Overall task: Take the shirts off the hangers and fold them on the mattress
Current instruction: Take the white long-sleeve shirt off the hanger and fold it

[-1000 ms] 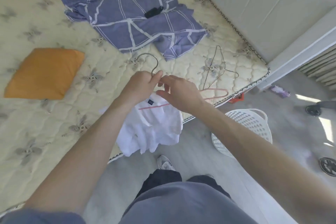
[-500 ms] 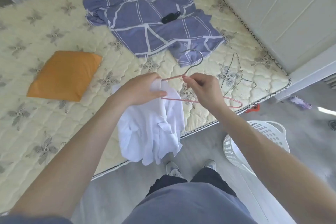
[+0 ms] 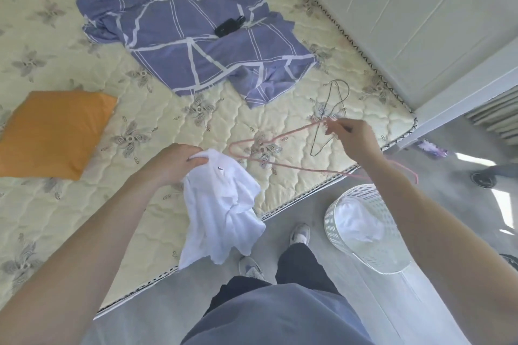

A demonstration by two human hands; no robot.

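My left hand (image 3: 175, 161) grips the collar end of a white shirt (image 3: 221, 210), which hangs crumpled over the front edge of the quilted mattress (image 3: 70, 199). My right hand (image 3: 351, 138) pinches a pink wire hanger (image 3: 283, 164) near its neck and holds it out to the right, free of the shirt. A bare metal hanger (image 3: 329, 117) lies on the mattress just beyond my right hand. A folded orange garment (image 3: 53, 131) lies flat at the left.
A purple sheet with white lines (image 3: 193, 36) lies spread at the back of the mattress, a small black object (image 3: 229, 26) on it. A white perforated laundry basket (image 3: 367, 227) with white cloth inside stands on the grey floor by my right arm. White panelled wall at right.
The pink hanger has come out of the white shirt and my right hand has carried it off to the right. My left hand keeps hold of the shirt.
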